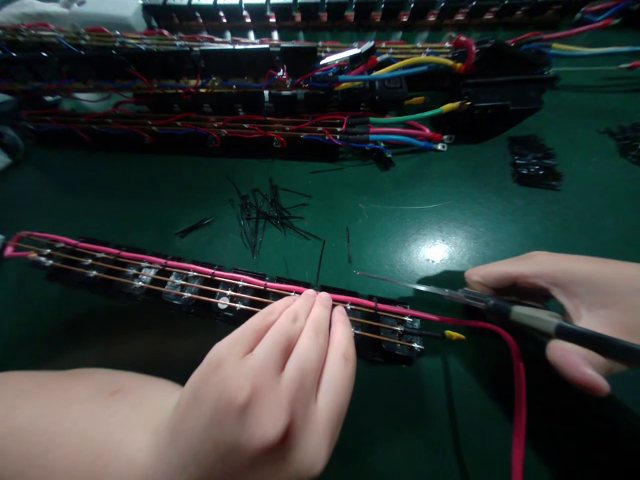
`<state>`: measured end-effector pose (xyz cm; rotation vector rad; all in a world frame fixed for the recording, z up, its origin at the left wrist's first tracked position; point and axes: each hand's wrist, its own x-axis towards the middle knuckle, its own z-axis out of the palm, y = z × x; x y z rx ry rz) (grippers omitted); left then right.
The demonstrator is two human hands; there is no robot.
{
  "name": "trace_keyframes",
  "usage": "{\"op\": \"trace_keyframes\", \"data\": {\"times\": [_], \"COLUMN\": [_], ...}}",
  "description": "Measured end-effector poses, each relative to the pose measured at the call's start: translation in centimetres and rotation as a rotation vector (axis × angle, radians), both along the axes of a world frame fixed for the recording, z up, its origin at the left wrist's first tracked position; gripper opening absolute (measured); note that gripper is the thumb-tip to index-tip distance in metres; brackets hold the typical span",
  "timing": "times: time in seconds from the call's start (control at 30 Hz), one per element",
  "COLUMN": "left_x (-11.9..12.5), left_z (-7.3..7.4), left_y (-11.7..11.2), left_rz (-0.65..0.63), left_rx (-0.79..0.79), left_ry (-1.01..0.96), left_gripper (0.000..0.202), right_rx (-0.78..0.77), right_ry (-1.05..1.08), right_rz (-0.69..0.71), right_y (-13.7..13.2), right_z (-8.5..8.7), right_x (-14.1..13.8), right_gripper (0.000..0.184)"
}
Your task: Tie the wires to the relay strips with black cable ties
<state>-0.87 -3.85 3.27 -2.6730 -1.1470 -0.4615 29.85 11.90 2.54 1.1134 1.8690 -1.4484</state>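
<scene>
A long black strip [393, 337] with copper-coloured rods lies across the green surface. A pinkish-red cable [240, 277] runs along its far side, fastened by several black ties, then curves off the right end. My left hand [280, 380] is closed over the strip, fingers together and fingertips at the cable; the thumb is hidden. Just beyond those fingertips, a black cable tie's tail [321, 263] sticks up. My right hand [585, 307] is closed around what look like pliers [530, 317], with black-and-beige handles. Their slim metal end points left, above the strip's right part.
Loose black tie pieces [267, 213] lie scattered beyond the strip. A bundle of black ties [535, 162] sits at the right. Similar wired strips [200, 130] stretch across the back, with coloured leads. A short yellow-tipped lead [454, 335] pokes from the near strip's right end.
</scene>
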Motion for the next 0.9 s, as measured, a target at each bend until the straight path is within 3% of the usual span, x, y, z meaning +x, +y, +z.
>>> {"op": "trace_keyframes", "data": {"times": [0.4, 0.5, 0.9], "left_x": [0.8, 0.9, 1.1], "left_z": [-0.5, -0.9, -0.5], "left_y": [-0.7, -0.8, -0.6], "left_rz": [-0.152, -0.133, -0.133], "left_rx": [-0.032, -0.015, 0.06], "left_ry": [0.007, -0.02, 0.048], "left_gripper": [0.031, 0.031, 0.036], "right_rx": [-0.081, -0.053, 0.035], "right_ry": [-0.161, -0.168, -0.14], "right_rz": [0.042, 0.062, 0.113], "right_y": [-1.0, -1.1, -1.8], "right_z": [0.1, 0.1, 0.6], "right_x": [0.1, 0.0, -1.3], "right_gripper": [0.037, 0.043, 0.04]}}
